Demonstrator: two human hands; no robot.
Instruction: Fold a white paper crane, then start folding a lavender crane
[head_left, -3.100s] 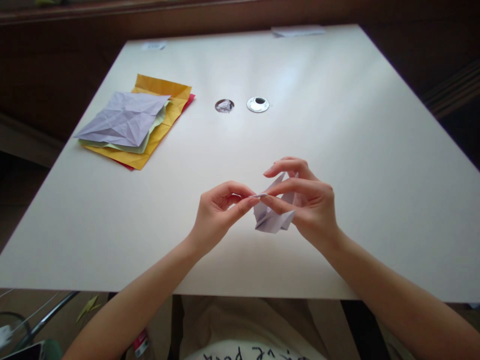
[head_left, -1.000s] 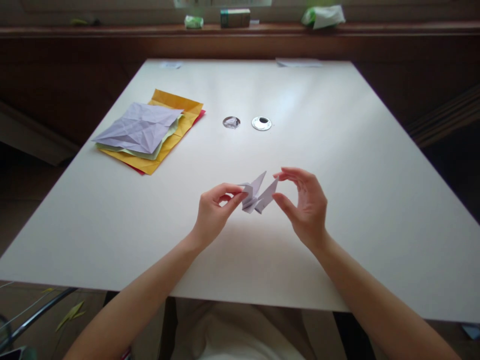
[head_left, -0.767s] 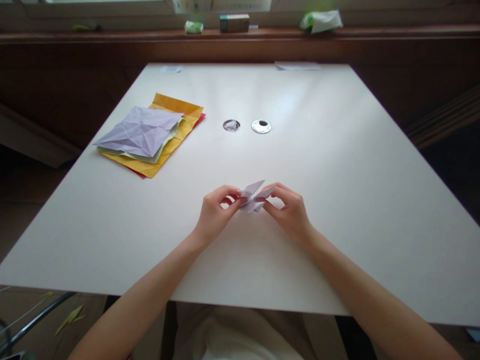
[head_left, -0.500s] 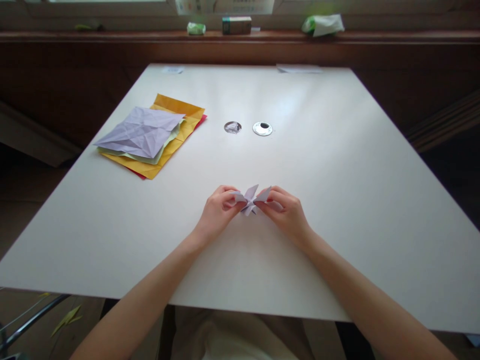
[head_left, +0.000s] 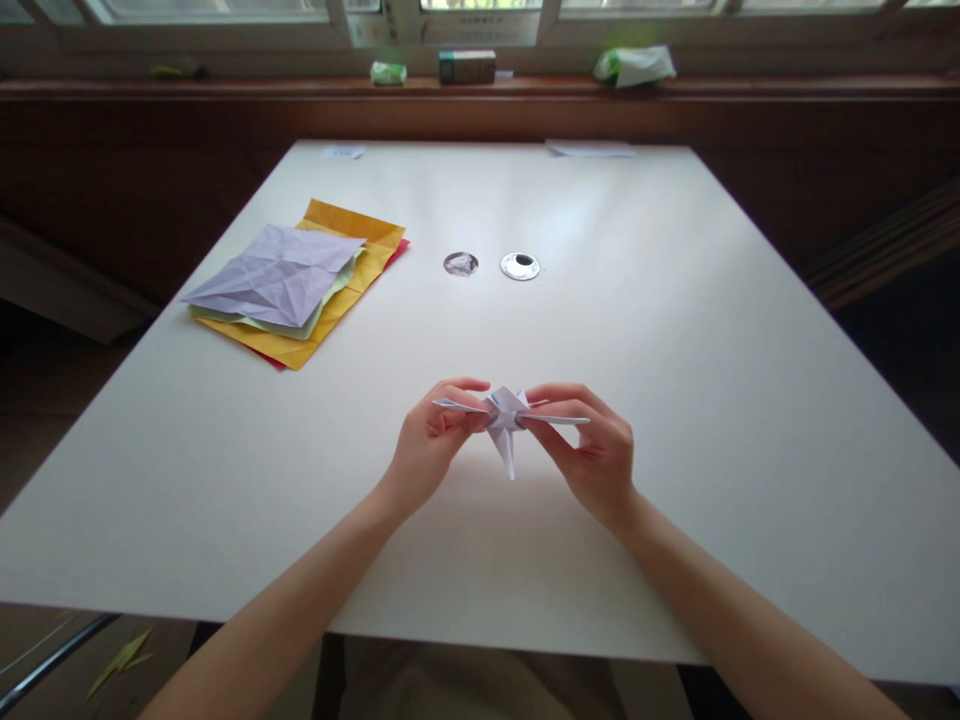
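Note:
Between my hands, over the front half of the white table, is a pale lilac origami piece (head_left: 508, 417) with several pointed flaps spreading from a folded centre. One flap points down toward me. My left hand (head_left: 435, 425) pinches its left side, thumb below and fingers curled above. On the other side, my right hand (head_left: 592, 435) grips the right flap between thumb and fingers. Parts of both side flaps are hidden by the fingers.
Creased paper sheets lie stacked at the left of the table (head_left: 675, 560): a lilac sheet (head_left: 277, 275) on top, then pale green, yellow (head_left: 360, 300) and red. Two round grommet holes (head_left: 520, 266) sit mid-table. A small box (head_left: 466, 67) and green-white packets (head_left: 634, 66) stand on the sill.
The origami piece has turned, so its centre faces me, one flap points down and the side flaps lie flatter. My right hand has shifted right and down. The view has tilted up slightly.

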